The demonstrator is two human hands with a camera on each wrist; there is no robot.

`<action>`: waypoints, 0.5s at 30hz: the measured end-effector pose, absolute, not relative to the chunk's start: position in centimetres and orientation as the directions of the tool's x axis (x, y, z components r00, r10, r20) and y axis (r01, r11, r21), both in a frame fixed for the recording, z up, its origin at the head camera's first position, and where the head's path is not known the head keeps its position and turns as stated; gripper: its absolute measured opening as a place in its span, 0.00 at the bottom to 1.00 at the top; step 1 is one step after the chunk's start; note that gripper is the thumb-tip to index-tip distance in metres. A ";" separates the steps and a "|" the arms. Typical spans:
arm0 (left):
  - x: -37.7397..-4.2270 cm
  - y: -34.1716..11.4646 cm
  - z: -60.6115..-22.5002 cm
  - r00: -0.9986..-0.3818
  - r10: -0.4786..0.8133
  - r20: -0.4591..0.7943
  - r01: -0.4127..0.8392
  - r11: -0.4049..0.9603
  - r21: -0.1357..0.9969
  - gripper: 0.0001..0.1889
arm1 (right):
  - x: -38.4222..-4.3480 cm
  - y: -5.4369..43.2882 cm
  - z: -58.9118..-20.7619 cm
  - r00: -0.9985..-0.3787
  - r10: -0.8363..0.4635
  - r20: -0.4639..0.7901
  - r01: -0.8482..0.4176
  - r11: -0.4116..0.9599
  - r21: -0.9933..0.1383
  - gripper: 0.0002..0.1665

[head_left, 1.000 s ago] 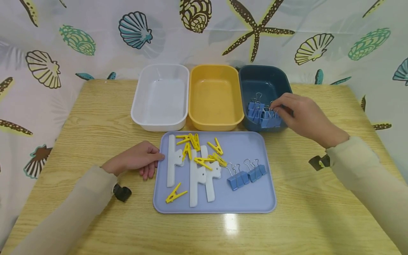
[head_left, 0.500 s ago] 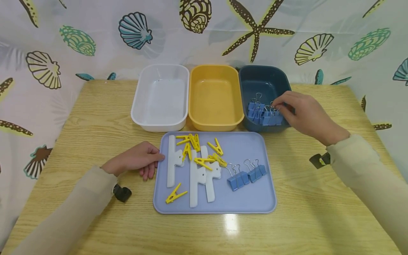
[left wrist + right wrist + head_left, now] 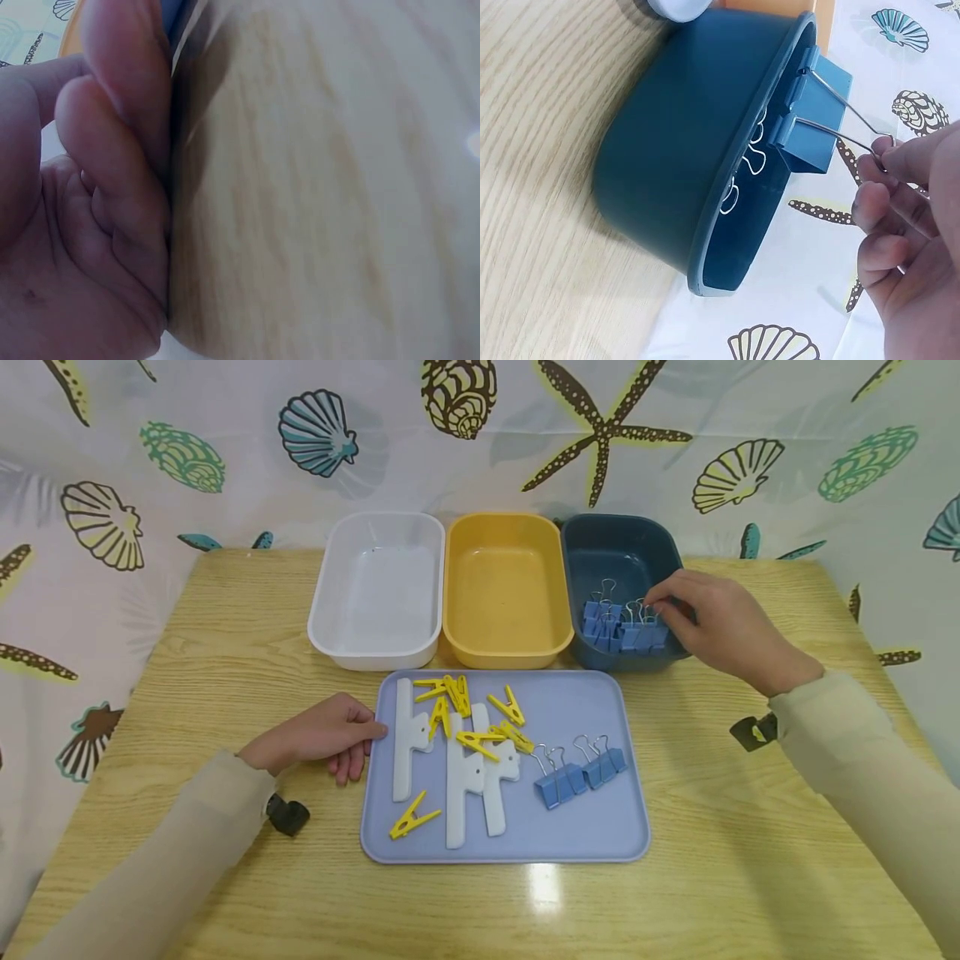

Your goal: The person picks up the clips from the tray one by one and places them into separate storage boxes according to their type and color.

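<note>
My right hand (image 3: 723, 622) is over the front right of the dark blue bin (image 3: 573, 560), pinching a blue binder clip (image 3: 814, 120) by its wire handles. In the right wrist view this clip hangs at the bin's mouth, its body overlapping the rim. Several other blue binder clips (image 3: 602, 614) lie inside, at the bin's front left. My left hand (image 3: 322, 735) rests on the table at the left edge of the lavender tray (image 3: 585, 835), thumb over the rim and fingers curled beside it. On the tray lie two binder clips (image 3: 560, 785), several yellow clothespins (image 3: 411, 817) and three white bag clips (image 3: 402, 743).
A white bin (image 3: 318, 618) and a yellow bin (image 3: 453, 627) stand left of the dark blue one, side by side behind the tray. All are on a wooden table (image 3: 247, 652) that meets a shell-patterned cloth (image 3: 525, 460) at the back.
My right hand has shifted slightly right over the dark blue bin, with the pinched binder clip moving along. The left hand and the tray have stayed put.
</note>
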State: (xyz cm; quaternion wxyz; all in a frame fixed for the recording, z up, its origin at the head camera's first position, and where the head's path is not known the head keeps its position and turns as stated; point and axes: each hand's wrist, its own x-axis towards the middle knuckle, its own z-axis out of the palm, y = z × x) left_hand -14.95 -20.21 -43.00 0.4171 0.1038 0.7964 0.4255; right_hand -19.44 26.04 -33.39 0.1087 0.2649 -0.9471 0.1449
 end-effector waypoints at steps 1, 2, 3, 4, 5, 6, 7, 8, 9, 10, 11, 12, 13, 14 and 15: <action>-14.9 -20.2 -43.0 -0.631 0.519 -0.577 -0.191 0.617 0.764 0.20 | -19.4 26.1 -33.4 -0.837 -0.470 0.282 -0.532 0.819 -0.215 0.09; -14.9 -20.2 -43.0 -0.632 0.516 -0.578 -0.193 0.618 0.762 0.20 | -19.5 26.1 -33.4 -0.838 -0.469 0.280 -0.531 0.820 -0.213 0.09; -14.9 -20.2 -43.0 -0.632 0.515 -0.579 -0.192 0.619 0.761 0.20 | -19.5 26.1 -33.4 -0.838 -0.468 0.279 -0.529 0.821 -0.212 0.09; -14.9 -20.2 -43.0 -0.633 0.513 -0.580 -0.192 0.622 0.759 0.20 | -19.5 26.1 -33.4 -0.840 -0.466 0.278 -0.527 0.823 -0.211 0.09; -14.9 -20.2 -42.9 -0.633 0.510 -0.582 -0.194 0.624 0.757 0.20 | -19.6 26.2 -33.4 -0.841 -0.464 0.277 -0.524 0.825 -0.210 0.09; -14.9 -20.1 -42.9 -0.633 0.507 -0.585 -0.198 0.625 0.755 0.20 | -19.6 26.2 -33.4 -0.844 -0.461 0.274 -0.520 0.828 -0.211 0.09; -14.9 -20.1 -42.9 -0.633 0.506 -0.586 -0.198 0.626 0.754 0.20 | -19.6 26.2 -33.4 -0.846 -0.458 0.271 -0.517 0.830 -0.210 0.09; -14.9 -20.1 -42.9 -0.633 0.506 -0.586 -0.199 0.626 0.754 0.20 | -19.7 26.3 -33.4 -0.849 -0.456 0.268 -0.513 0.832 -0.209 0.09; -14.9 -20.2 -42.9 -0.632 0.507 -0.586 -0.198 0.625 0.755 0.20 | -19.7 26.3 -33.4 -0.852 -0.452 0.265 -0.508 0.835 -0.210 0.09; -14.9 -20.2 -42.9 -0.632 0.508 -0.585 -0.199 0.624 0.756 0.20 | -19.8 26.3 -33.5 -0.855 -0.448 0.262 -0.504 0.839 -0.208 0.09; -14.9 -20.2 -42.9 -0.632 0.511 -0.583 -0.197 0.621 0.759 0.20 | -19.8 26.4 -33.5 -0.857 -0.446 0.259 -0.500 0.841 -0.206 0.09; -14.9 -20.2 -42.9 -0.632 0.514 -0.580 -0.195 0.619 0.761 0.20 | -19.9 26.4 -33.5 -0.859 -0.442 0.258 -0.496 0.843 -0.206 0.09; -14.9 -20.2 -42.9 -0.632 0.519 -0.575 -0.190 0.616 0.764 0.20 | -19.9 26.5 -33.5 -0.861 -0.439 0.257 -0.492 0.846 -0.206 0.09; -14.9 -20.2 -43.0 -0.632 0.522 -0.573 -0.188 0.614 0.767 0.20 | -20.0 26.5 -33.5 -0.862 -0.437 0.256 -0.490 0.847 -0.205 0.09; -14.9 -20.3 -43.0 -0.633 0.524 -0.570 -0.186 0.612 0.768 0.20 | -20.0 26.6 -33.5 -0.863 -0.435 0.257 -0.488 0.849 -0.204 0.09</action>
